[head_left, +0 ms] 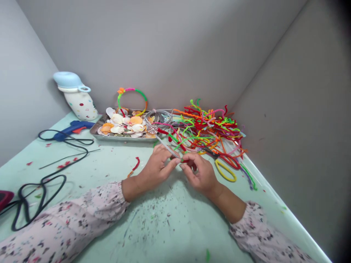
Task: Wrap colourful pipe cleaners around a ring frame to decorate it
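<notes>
My left hand (159, 164) pinches a grey strip (168, 147) near its lower end. Its thumb and forefinger are pressed together there. Close beside it, my right hand (199, 171) has its fingertips closed on a small red and green piece (184, 160) that meets the strip's end. The fingertips of both hands nearly touch, and how the pieces join is partly hidden. Behind the hands, a red and green fuzzy stem (179, 144) slants down towards the fingers. A coil of grey wire (158, 118) rests behind them, partly over the tray's right end.
A metal tray (123, 138) of shells holds up a colourful fuzzy ring (142, 93). Tangled fuzzy stems (211, 124) and scissors (226, 170) lie right. A blue glue gun (71, 129), its black cord and a bottle (80, 104) stand left. Grey walls bound the table (175, 226).
</notes>
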`<move>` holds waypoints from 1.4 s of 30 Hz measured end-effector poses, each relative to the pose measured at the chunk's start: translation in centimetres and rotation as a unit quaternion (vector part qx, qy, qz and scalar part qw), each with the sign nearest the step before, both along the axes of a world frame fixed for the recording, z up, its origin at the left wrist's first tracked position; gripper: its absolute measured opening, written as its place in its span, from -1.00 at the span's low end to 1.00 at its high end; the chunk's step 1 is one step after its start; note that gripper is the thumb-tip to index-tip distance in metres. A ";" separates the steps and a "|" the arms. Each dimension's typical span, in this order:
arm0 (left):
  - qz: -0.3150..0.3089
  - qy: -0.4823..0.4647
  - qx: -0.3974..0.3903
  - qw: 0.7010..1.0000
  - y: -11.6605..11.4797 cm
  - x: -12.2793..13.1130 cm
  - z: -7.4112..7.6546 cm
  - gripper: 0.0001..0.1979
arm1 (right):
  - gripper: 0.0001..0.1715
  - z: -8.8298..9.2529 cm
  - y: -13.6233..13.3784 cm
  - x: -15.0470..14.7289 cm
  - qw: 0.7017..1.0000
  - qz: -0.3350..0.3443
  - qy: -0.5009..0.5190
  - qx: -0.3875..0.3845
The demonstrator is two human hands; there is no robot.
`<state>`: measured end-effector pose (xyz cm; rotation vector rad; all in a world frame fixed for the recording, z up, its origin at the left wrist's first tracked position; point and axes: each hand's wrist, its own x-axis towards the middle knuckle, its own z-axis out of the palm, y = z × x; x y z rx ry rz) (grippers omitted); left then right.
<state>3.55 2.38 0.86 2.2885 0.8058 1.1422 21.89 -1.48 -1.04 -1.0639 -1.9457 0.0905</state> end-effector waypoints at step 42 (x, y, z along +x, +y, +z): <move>0.082 0.024 0.003 0.996 -1.1 0.7 -0.1 -0.95 | -0.83 1.2 0.7 0.2 0.949 -0.094 -0.241 0.180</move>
